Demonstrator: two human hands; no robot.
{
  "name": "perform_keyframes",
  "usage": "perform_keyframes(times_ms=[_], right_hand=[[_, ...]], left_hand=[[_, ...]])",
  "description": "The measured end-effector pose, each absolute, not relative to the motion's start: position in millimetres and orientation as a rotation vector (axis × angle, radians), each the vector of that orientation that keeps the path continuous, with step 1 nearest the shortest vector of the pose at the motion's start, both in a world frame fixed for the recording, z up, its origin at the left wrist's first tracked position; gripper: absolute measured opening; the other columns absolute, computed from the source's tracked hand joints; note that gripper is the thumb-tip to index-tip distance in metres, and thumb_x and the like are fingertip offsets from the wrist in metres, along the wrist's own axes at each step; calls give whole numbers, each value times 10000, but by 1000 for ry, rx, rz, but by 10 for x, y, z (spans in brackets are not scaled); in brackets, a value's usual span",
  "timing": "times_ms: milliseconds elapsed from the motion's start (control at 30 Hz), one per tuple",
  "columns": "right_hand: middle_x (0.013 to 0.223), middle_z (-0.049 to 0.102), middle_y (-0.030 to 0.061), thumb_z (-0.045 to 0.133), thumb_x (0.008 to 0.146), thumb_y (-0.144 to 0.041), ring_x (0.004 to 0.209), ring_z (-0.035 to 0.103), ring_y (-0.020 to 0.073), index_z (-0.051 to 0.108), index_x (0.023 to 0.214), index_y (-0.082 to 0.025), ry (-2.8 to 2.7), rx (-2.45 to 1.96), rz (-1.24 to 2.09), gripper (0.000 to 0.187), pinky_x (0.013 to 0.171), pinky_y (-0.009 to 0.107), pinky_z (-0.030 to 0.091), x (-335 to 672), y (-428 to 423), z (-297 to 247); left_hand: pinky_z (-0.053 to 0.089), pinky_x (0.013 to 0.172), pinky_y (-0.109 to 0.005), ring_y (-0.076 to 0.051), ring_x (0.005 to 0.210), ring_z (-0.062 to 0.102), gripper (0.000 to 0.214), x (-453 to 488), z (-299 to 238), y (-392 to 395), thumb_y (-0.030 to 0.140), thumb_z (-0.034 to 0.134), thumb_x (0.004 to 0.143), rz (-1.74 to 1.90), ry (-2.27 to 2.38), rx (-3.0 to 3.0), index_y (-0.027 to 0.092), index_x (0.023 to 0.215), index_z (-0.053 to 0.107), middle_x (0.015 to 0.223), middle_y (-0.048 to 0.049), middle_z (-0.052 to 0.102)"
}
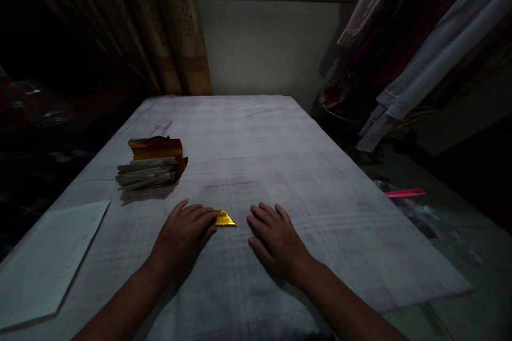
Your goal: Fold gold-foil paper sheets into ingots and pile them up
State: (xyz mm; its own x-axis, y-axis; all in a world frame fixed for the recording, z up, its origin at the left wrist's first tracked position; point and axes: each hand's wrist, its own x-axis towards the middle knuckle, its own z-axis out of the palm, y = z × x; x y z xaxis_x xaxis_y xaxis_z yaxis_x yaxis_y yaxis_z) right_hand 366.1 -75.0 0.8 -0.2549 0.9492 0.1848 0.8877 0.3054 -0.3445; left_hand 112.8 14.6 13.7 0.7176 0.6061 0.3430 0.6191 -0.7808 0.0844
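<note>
Gold strip (225, 219) laid on cloth (256, 170), L end covered by L hand (188, 226); fingers tgthr, grip cannot be told. R hand (277, 237) set apart fr. strip, fingers slightly spread, nothing held.

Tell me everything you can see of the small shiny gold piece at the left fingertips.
The small shiny gold piece looks like foil paper, perhaps folded. Its visible end slants to a sharp point at lower right. It lies on the pale plaid cloth, its near edge running roughly straight across. The person's left hand covers its other end.
</note>
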Motion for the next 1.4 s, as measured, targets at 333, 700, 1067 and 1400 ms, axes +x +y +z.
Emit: perform_keyframes(times_ms=[333, 700, 1067, 1400], right_hand=[[1425, 584, 164, 594, 924, -246, 1346, 503, 354, 611, 1318, -186, -2288, -1512, 242, 399, 1108, 604, 383, 3637, -575, 93], [1258, 707, 112, 619, 873, -181, 1117, 668, 248, 633, 1275, -211, -2038, -1239, 162, 403, 938, 434, 548, 3475, -322, 9], [962, 772, 66, 541, 998, -169, 840, 700, 177, 685, 1021, -179, -1942, -915, -262, 146, 709, 300, 537, 3446, -323, 379], [903, 748, 52, 502, 1021, -191, 820, 662, 191, 696, 937, -198, -2380, -1090, -263, 211, 674, 311, 489, 3476, -426, -8]], left_hand=[[502, 930, -470, -228, 825, 725, 262, 1136, 135, 205, 190, 393, 1025, -663, -752, -2783, 171, 1079, 648, 964, -83, 775], [552, 829, -371, -219, 937, 699, 187, 1102, 203, 193, 236, 462, 1010, -887, -841, -2875, 221, 1090, 631, 1058, -79, 736], [537, 799, -373, -228, 941, 649, 312, 1340, 249, 276, 190, 564, 952, -1088, -1000, -2905, 257, 1244, 653, 1051, -67, 700], [527, 829, -395, -214, 919, 683, 168, 1288, 207, -10, 309, 553, 991, -994, -1138, -3109, 229, 1089, 665, 1005, -44, 743]])
